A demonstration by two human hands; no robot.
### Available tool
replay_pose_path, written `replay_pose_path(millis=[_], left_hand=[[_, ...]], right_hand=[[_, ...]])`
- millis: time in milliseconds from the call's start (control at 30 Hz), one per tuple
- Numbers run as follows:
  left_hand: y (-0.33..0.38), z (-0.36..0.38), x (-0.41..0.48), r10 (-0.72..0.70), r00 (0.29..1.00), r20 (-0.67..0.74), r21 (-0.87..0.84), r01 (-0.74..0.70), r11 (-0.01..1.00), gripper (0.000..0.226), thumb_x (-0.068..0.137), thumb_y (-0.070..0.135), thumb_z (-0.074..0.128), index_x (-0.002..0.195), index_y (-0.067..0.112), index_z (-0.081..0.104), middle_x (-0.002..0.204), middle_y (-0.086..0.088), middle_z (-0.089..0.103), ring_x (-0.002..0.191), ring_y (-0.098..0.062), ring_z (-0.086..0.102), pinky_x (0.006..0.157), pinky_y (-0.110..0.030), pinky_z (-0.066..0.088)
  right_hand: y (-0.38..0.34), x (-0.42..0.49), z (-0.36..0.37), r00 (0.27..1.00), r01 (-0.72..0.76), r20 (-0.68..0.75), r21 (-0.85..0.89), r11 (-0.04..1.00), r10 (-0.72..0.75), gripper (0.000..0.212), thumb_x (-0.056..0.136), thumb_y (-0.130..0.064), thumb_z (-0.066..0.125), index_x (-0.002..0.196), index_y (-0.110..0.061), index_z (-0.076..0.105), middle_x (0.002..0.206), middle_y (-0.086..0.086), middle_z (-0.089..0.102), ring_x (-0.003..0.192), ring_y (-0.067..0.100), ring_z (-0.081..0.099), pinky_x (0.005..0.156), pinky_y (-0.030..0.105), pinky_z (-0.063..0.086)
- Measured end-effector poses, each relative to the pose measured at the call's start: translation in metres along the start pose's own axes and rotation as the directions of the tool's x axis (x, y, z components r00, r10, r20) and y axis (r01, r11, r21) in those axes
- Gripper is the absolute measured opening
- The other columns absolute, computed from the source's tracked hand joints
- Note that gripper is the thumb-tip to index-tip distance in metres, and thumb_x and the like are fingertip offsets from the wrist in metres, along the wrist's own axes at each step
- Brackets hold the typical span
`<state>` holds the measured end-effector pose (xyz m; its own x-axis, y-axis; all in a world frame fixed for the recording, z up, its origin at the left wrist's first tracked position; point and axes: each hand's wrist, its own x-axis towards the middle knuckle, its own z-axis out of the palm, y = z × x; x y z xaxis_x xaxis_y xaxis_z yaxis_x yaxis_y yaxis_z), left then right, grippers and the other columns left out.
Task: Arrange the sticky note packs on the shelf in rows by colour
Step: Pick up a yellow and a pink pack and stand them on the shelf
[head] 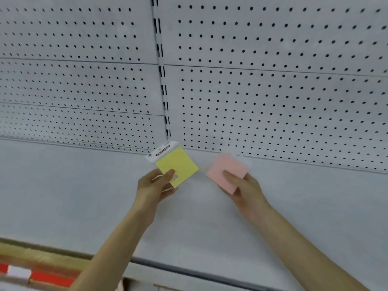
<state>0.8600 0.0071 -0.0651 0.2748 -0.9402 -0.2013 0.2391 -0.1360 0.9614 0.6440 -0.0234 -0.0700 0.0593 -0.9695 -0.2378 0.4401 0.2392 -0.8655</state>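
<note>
Head view: a white pegboard back panel (273,91) fills the upper half from 9 o'clock to 3 o'clock, split at 12 o'clock by a slotted metal upright (162,85) that runs down to the middle. Below it a pale grey shelf (63,196) spreads across the lower half, its darker front edge (189,267) curving past 6 o'clock. At 8 o'clock, under the shelf edge, sits a blurred red and white strip (42,277) on a yellowish band.

Two bare forearms reach in from 6 o'clock and 5 o'clock. The left hand (153,185), just below centre toward 7 o'clock, pinches a yellow sticky note pack (180,162), thumb on top at the near corner and fingers underneath. The pack is turned diamond-wise, and its white header card (161,151) points to 11 o'clock, close to the foot of the upright. The right hand (245,190), toward 4 o'clock of centre, grips a pink sticky note pack (224,171) with thumb on top and fingers curled beneath. The pink pack lies at 3 o'clock of the yellow one, near it but apart, and is motion-blurred. Both packs are over the back of the shelf; whether either touches it cannot be told.
</note>
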Motion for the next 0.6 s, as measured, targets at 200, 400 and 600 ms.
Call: replay_pose_path(millis=[200, 400, 600], left_hand=[[0.011, -0.025, 0.055, 0.046, 0.997, 0.069, 0.159, -0.056, 0.986, 0.01, 0.088, 0.005, 0.063, 0.097, 0.004, 0.066, 0.086, -0.01, 0.069, 0.067, -0.016, 0.065, 0.061, -0.02, 0.055], [0.009, -0.013, 0.1, 0.042, 0.992, 0.118, 0.244, -0.07, 0.967, 0.01, 0.082, 0.001, 0.069, 0.091, -0.003, 0.066, 0.085, -0.012, 0.066, 0.08, -0.025, 0.062, 0.077, -0.038, 0.054], [0.012, -0.002, 0.141, 0.056, 0.984, 0.17, 0.32, -0.109, 0.941, 0.014, 0.079, -0.002, 0.072, 0.092, 0.001, 0.068, 0.086, -0.012, 0.067, 0.08, -0.025, 0.063, 0.086, -0.047, 0.053]], right_hand=[[0.019, 0.014, 0.01, 0.973, 0.155, -0.11, -0.329, 0.931, -0.201, 0.029, 0.081, -0.008, 0.071, 0.107, -0.016, 0.062, 0.104, 0.005, 0.07, 0.093, 0.02, 0.067, 0.081, 0.038, 0.055], [0.008, 0.038, 0.001, 0.928, 0.267, -0.057, -0.585, 0.766, -0.368, 0.032, 0.08, -0.005, 0.072, 0.102, -0.022, 0.056, 0.102, 0.005, 0.068, 0.091, 0.021, 0.065, 0.074, 0.025, 0.053], [0.011, 0.064, 0.001, 0.902, 0.25, -0.127, -0.624, 0.74, -0.412, 0.029, 0.081, -0.011, 0.071, 0.092, -0.032, 0.053, 0.097, -0.006, 0.065, 0.087, 0.011, 0.062, 0.075, 0.027, 0.049]])
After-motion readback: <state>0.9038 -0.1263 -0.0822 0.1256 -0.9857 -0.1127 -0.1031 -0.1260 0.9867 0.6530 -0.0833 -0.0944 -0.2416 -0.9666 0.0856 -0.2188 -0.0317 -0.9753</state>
